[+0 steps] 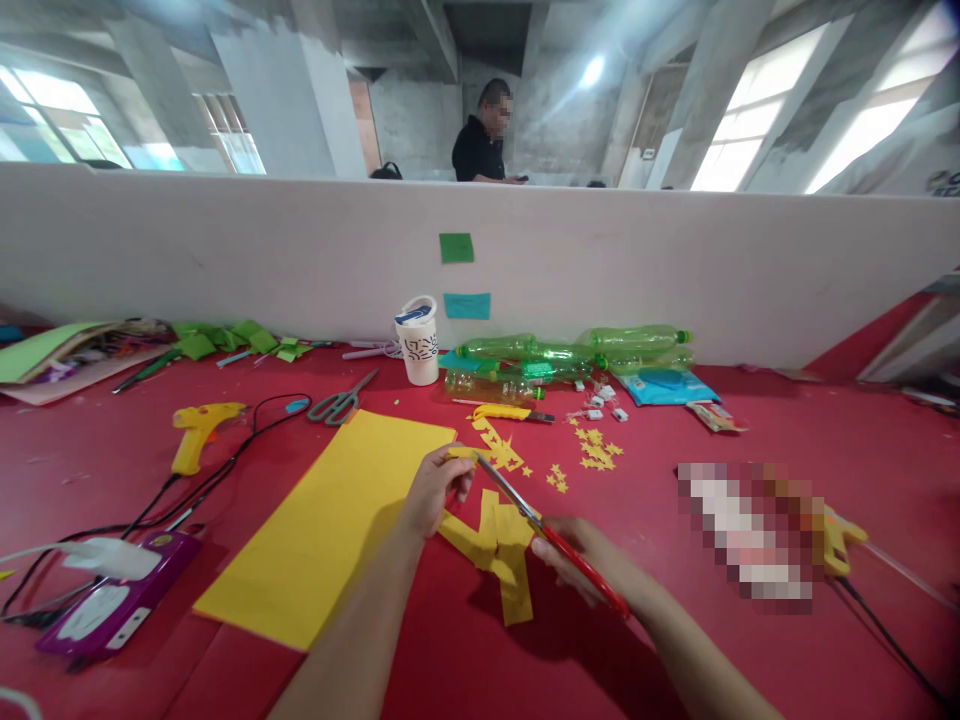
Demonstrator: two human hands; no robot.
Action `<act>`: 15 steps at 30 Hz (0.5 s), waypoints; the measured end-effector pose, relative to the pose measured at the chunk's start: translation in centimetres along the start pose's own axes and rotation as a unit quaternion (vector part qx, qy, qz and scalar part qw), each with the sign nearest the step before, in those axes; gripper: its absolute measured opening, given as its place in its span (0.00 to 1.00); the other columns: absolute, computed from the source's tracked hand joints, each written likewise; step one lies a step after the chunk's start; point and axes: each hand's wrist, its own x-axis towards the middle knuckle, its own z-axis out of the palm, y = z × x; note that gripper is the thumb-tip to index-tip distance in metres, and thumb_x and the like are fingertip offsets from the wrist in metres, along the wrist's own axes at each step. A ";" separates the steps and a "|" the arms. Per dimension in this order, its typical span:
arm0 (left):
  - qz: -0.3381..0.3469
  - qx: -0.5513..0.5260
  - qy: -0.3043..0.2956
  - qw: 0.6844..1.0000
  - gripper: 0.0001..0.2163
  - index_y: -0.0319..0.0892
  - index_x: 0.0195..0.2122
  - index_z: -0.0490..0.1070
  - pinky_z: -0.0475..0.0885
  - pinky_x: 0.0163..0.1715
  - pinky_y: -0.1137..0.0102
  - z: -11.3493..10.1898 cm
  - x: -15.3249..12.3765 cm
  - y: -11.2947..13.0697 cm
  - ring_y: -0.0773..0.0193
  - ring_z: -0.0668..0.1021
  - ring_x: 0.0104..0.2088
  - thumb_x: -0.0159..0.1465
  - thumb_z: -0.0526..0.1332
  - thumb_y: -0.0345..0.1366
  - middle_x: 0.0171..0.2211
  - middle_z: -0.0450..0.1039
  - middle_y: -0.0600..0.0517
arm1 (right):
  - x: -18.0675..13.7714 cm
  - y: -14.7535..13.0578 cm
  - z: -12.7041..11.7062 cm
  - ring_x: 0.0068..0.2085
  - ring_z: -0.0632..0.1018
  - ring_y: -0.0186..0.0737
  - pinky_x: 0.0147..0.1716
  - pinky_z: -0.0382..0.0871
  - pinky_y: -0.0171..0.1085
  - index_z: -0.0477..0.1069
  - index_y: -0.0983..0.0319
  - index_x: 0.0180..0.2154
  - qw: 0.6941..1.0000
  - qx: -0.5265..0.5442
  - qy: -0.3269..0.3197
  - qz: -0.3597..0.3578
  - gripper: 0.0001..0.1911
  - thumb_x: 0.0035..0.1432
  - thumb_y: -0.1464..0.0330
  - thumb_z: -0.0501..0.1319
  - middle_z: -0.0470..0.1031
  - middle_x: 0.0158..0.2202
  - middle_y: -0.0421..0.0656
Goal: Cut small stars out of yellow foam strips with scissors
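Between the fingers of my left hand (439, 487) is a small yellow paper piece (466, 453). My right hand (581, 560) is closed around the red handles of a pair of scissors (517, 497), whose blade tips meet the paper's right end. Below the hands lie cut yellow paper strips (514, 560). A large yellow sheet (322, 530) lies flat to the left of my left hand. Beyond the scissors are small yellow paper stars (596, 450) and star-shaped scraps (499, 445).
Yellow glue guns (196, 435) lie left and right, with cords, near a purple power strip (120, 595). Grey scissors (341, 402), a white cup (417, 345), a yellow utility knife (510, 413) and several green bottles (570, 360) line the back. A person (482, 140) stands behind the white partition (300, 240).
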 end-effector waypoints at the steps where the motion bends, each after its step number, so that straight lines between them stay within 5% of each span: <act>1: 0.001 0.003 -0.001 1.000 0.06 0.38 0.21 0.64 0.58 0.14 0.77 -0.1 0.0 0.1 0.74 0.63 0.15 0.52 0.58 0.34 0.15 0.61 0.57 | 0.0 0.0 0.0 0.14 0.60 0.24 0.14 0.56 0.25 0.58 0.62 0.24 1.000 0.000 0.001 -0.005 0.17 0.52 0.55 0.56 0.55 0.16 0.32; 15: -0.002 0.008 -0.012 1.000 0.05 0.39 0.19 0.64 0.56 0.13 0.77 -0.3 0.0 0.2 0.74 0.62 0.14 0.51 0.57 0.32 0.14 0.61 0.57 | -0.2 0.4 0.2 0.13 0.58 0.24 0.11 0.54 0.26 0.59 0.62 0.26 1.000 0.018 -0.012 0.000 0.19 0.54 0.52 0.52 0.57 0.15 0.32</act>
